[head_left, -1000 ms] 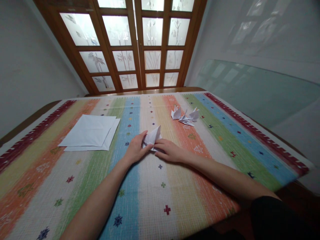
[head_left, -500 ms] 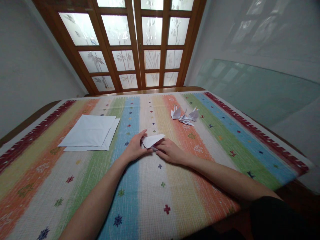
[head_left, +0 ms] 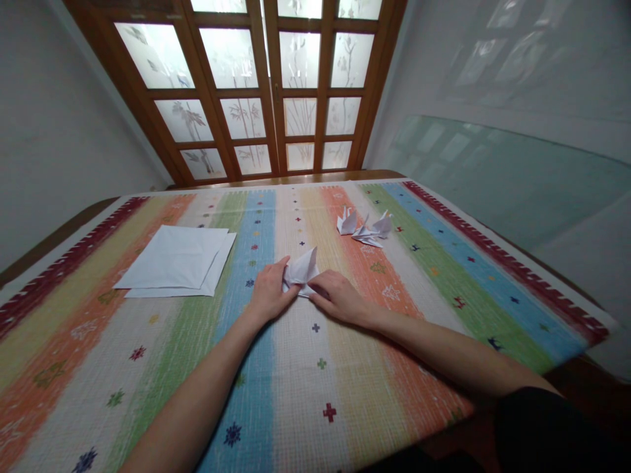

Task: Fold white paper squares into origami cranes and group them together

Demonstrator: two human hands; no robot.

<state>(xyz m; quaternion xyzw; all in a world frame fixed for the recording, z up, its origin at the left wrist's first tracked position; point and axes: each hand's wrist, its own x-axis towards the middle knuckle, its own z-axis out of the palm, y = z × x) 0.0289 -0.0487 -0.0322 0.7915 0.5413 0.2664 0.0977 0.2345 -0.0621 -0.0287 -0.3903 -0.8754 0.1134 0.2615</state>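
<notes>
A partly folded piece of white paper point(head_left: 302, 269) lies on the table in front of me, one pointed flap standing up from it. My left hand point(head_left: 270, 287) grips its left side, thumb across the near edge and fingers behind. On the right edge, my right hand point(head_left: 338, 297) pinches the paper between thumb and fingers. Beyond my right hand sit several folded paper cranes point(head_left: 365, 231), close together. To the left lies a stack of white square sheets point(head_left: 172, 257), slightly fanned.
A striped tablecloth point(head_left: 300, 407) with small printed figures covers the table. Past the far edge stand wooden doors with frosted panes point(head_left: 273, 98). A glass panel point(head_left: 493, 164) leans along the right wall.
The paper's flap has swung from lying toward the right to standing more upright. Both hands have shifted slightly around the paper; the cranes and sheets have stayed put.
</notes>
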